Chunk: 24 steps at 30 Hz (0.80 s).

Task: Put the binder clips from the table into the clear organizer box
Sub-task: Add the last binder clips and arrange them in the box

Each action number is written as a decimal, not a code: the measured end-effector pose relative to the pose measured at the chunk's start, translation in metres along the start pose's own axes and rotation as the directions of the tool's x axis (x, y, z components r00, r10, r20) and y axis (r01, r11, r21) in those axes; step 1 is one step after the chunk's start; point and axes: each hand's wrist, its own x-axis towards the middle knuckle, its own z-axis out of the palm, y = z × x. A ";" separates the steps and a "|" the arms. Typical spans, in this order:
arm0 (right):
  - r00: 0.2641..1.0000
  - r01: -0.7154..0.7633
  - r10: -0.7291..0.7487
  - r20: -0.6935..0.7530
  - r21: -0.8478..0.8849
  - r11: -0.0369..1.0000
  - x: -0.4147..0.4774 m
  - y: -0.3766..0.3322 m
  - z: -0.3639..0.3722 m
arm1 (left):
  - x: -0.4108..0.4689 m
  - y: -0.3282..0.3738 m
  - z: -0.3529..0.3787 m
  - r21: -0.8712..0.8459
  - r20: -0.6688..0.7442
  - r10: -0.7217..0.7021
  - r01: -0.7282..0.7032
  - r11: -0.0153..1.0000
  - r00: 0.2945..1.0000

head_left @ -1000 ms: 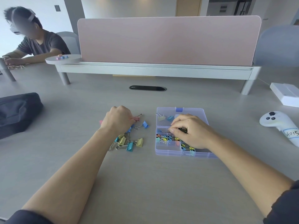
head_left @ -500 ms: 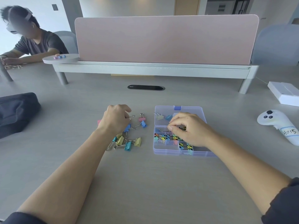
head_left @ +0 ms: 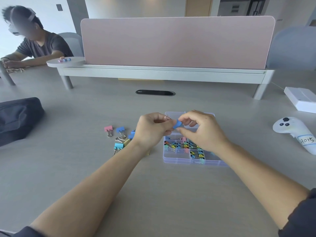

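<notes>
In the head view, a small blue binder clip (head_left: 177, 124) is pinched between the curled fingers of the left hand (head_left: 152, 130) and the right hand (head_left: 204, 134), over the far end of the clear plastic organizer box (head_left: 177, 159). Its near compartments are filled with coloured clips. Loose pastel binder clips (head_left: 120, 129) are scattered on the grey desk (head_left: 153, 194), just left of the box.

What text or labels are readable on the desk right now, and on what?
"H015": handwritten on a white sticker on the white controller, right side of the table.
Nothing else is readable: no print shows on the binder clips, the organizer box or the white box.
</notes>
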 end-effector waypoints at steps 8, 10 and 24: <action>0.990 0.138 -0.140 -0.006 -0.127 0.982 -0.001 -0.001 0.000 | -0.003 -0.003 0.005 -0.067 0.015 -0.079 0.080 0.995 0.997; 0.990 0.136 -0.142 -0.025 -0.150 0.979 -0.001 0.000 -0.001 | -0.003 -0.005 0.005 0.067 -0.017 -0.017 0.018 0.998 1.000; 0.991 -0.044 0.057 0.118 -0.110 0.993 -0.009 0.009 -0.004 | 0.011 -0.018 -0.031 0.757 0.044 0.426 -0.309 0.576 0.904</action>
